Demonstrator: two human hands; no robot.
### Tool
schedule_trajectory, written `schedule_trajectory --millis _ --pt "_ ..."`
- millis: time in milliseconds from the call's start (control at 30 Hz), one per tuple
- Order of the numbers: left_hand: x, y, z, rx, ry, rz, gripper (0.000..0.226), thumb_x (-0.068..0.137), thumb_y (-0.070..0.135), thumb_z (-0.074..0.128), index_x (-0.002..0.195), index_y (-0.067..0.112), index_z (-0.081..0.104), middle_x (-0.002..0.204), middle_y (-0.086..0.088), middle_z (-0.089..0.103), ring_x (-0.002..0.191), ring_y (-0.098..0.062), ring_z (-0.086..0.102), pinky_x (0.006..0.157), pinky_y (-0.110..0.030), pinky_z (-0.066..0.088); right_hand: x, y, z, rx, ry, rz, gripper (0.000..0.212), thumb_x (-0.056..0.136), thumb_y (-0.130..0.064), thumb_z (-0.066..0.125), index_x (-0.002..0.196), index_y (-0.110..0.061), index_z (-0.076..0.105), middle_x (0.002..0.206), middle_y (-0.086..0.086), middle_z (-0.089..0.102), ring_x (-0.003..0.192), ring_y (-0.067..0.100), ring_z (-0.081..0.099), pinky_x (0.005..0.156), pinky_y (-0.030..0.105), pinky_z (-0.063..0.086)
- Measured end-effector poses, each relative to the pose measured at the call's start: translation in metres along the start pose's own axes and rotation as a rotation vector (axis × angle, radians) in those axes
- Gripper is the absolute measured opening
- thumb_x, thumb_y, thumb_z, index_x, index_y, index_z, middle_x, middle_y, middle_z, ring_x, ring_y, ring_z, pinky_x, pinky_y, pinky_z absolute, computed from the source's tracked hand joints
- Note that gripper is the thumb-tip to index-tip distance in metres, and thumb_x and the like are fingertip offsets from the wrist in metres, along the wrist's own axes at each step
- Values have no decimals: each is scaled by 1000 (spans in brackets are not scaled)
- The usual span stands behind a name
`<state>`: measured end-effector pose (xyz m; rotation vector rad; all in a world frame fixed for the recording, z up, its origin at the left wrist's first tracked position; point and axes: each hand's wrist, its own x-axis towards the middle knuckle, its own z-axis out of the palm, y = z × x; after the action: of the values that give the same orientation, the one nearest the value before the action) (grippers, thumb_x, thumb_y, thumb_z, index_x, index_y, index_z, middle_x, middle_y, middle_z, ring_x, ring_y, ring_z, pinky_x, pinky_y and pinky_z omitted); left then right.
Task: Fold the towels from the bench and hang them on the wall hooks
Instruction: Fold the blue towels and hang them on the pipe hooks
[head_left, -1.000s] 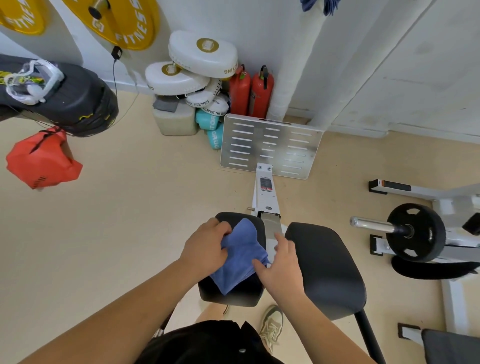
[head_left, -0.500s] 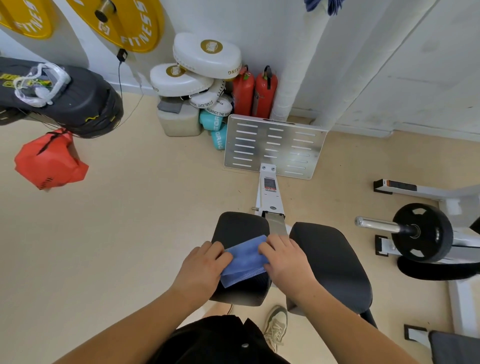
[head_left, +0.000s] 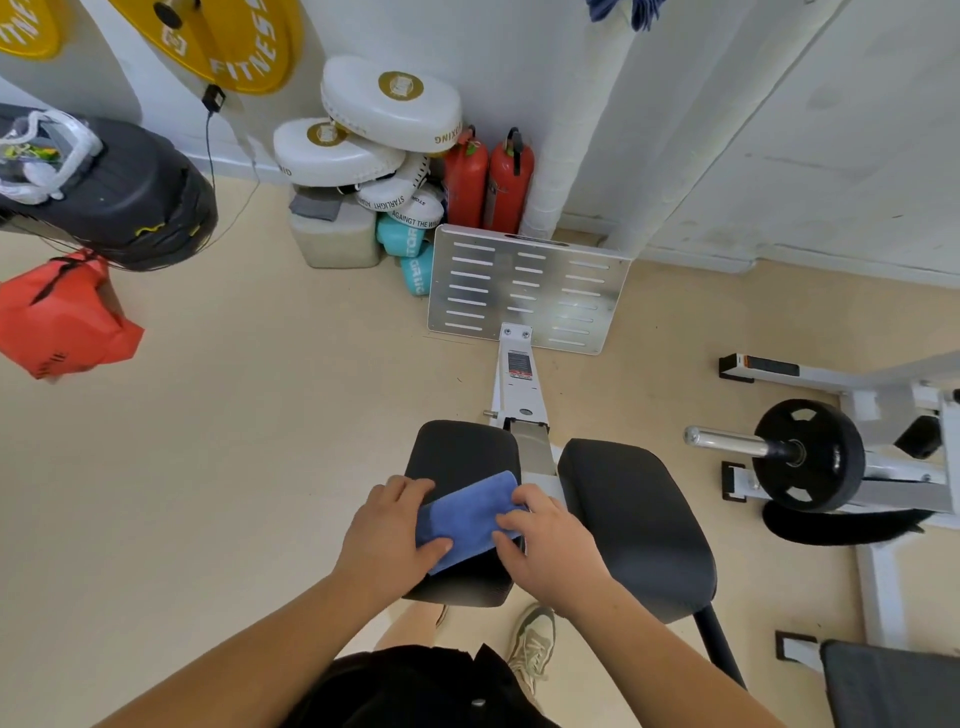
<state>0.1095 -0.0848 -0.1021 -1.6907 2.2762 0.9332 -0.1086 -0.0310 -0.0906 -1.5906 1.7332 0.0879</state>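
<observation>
Blue folded towel (head_left: 467, 519) lies on the left black bench pad (head_left: 457, 457). The left hand (head_left: 387, 540) pinches its left end and the right hand (head_left: 545, 545) presses flat, fingers open, on its right end. Two red fire extinguishers (head_left: 488, 182) stand by the wall, behind the metal footplate (head_left: 524, 288).

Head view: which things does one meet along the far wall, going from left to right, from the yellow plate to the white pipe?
Yellow weight plate → white boxing pads → red fire extinguishers → white wrapped pipe.
</observation>
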Motion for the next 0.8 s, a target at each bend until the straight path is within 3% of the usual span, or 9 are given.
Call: schedule_trajectory --millis 100,167,333,400,467,567,633,733,800 --pt "5 8 11 133 -40 3 53 92 60 54 135 30 50 130 7 59 115 -14 55 96 -28 48 2 1 -5 -25 -32 10 33 102 -43 46 123 -32 68 143 -13 44 115 12 55 93 26 51" --pt "10 8 12 190 -60 -29 50 92 62 52 130 30 51 125 6 60 112 -15 56 94 -29 49 -2 3 -6 -43 -78 22 34 103 -42 44 132 -37 62 154 -13 37 124 14 54 101 29 50" --pt "12 20 8 235 -91 -35 45 90 61 57 122 29 54 119 3 62 108 -16 57 94 -30 52 -26 -1 -2 -64 -200 84 58 103 -44 44 157 -42 24 171 -14 5 154 19 23 123 41 31" --pt "1 24 7 141 -93 5 41 87 56 63 119 30 55 116 5 61 105 -14 56 92 -26 52 -39 -5 0 -64 -219 106 60 103 -45 45 159 -39 23 172 -12 1 157 20 14 125 43 26" --pt "-16 29 2 28 -94 64 34 82 50 69 109 33 55 110 9 56 98 -12 54 87 -20 52 -54 -10 -5 -23 -167 143 52 103 -44 47 153 -36 37 169 -9 19 155 19 24 124 41 28" --pt "-51 39 -17 -89 -114 150 24 82 42 70 100 33 56 103 11 53 87 -13 58 81 -19 56 -82 -15 -15 4 42 168 44 98 -45 58 139 -33 48 147 -9 51 129 14 54 114 31 43" --pt "-78 47 -31 -134 -121 200 19 82 39 68 96 33 58 94 11 56 82 -13 59 73 -21 54 -104 -21 -18 -52 139 109 57 94 -48 63 144 -33 40 148 -9 46 131 14 50 114 30 42" --pt "-118 60 -45 -42 -108 316 25 81 37 66 106 37 61 97 16 54 87 -7 55 70 -19 46 -141 -26 -17 -177 207 21 85 90 -51 66 158 -39 17 163 -6 23 150 20 27 124 35 29" --pt "-144 70 -48 12 -100 393 33 83 34 65 115 39 61 104 18 53 93 -3 51 74 -15 42 -166 -27 -17 -242 206 -60 87 87 -50 69 158 -40 19 166 -5 17 155 22 14 127 39 20"
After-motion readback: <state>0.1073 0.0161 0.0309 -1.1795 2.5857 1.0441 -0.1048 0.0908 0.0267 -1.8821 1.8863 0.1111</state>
